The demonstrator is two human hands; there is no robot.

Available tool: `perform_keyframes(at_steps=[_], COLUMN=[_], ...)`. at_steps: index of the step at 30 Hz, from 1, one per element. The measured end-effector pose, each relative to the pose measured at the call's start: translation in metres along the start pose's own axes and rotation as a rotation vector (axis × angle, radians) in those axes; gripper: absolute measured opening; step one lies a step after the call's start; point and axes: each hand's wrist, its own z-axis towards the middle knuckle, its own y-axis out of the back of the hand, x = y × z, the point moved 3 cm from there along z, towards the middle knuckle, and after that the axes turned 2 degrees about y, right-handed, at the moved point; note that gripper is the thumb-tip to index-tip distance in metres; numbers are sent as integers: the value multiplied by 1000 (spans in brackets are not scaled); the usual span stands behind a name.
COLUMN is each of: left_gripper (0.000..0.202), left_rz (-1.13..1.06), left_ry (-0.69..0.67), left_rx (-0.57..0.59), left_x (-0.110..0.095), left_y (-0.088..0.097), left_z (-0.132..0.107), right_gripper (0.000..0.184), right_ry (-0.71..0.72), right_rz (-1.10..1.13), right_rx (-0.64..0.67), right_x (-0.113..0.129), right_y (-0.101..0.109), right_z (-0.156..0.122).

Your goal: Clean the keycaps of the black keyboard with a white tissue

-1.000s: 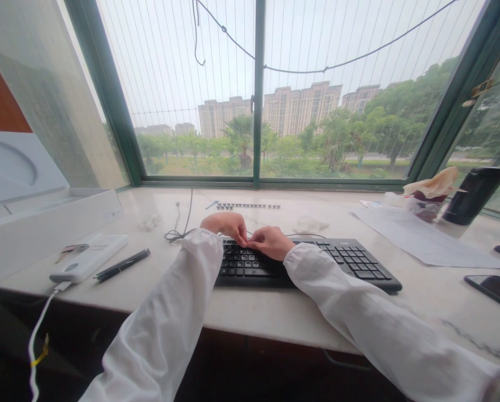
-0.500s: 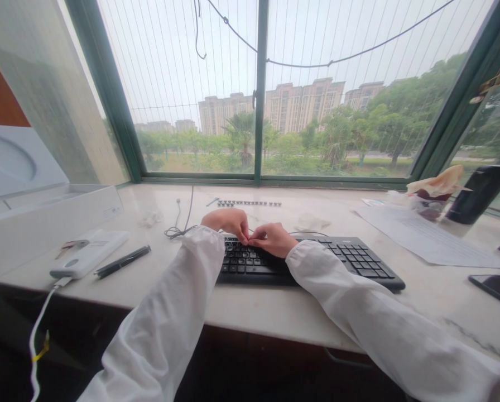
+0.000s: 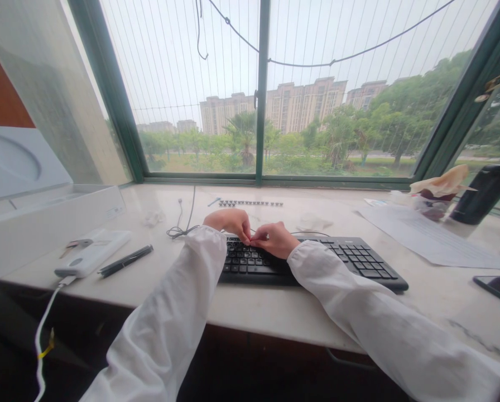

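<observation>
Still, left hand [image 3: 230, 220] meets right hand [image 3: 275, 240] over keyboard [image 3: 367, 258].

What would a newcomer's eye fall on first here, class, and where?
Probably the left hand and right hand, close together over the black keyboard at the middle. Beyond them, toward the window, small dark pieces lie lined up on the white table. Above, pale buildings and green trees show outside.

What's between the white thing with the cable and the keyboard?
In the head view a dark pen lies there, then the left white sleeve, overlapping the keyboard.
</observation>
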Motion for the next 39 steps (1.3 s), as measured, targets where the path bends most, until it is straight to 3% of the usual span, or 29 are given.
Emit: perform_keyframes(at_steps=[8,15,27,34,39], left_gripper=[37,35,32,31,32], left_rz=[-21,45,21,-31,-85], left_ry=[60,105,105,-11,-28], left_rx=[23,-37,10,4,-144], left_x=[1,-10,-8,1,17], left_y=[-2,0,-2,-1,10], left_z=[1,-1,3,2,-1], right_gripper=[15,16,12,13,19], right_ry=[-30,-48,78,73,53], right_rz=[18,-69,-208,-192,-346], right_rx=[8,1,8,3,-117], right_x=[0,2,11,8,1], right_y=[-2,-1,-1,2,17], right_z=[-1,-1,-1,-2,-2])
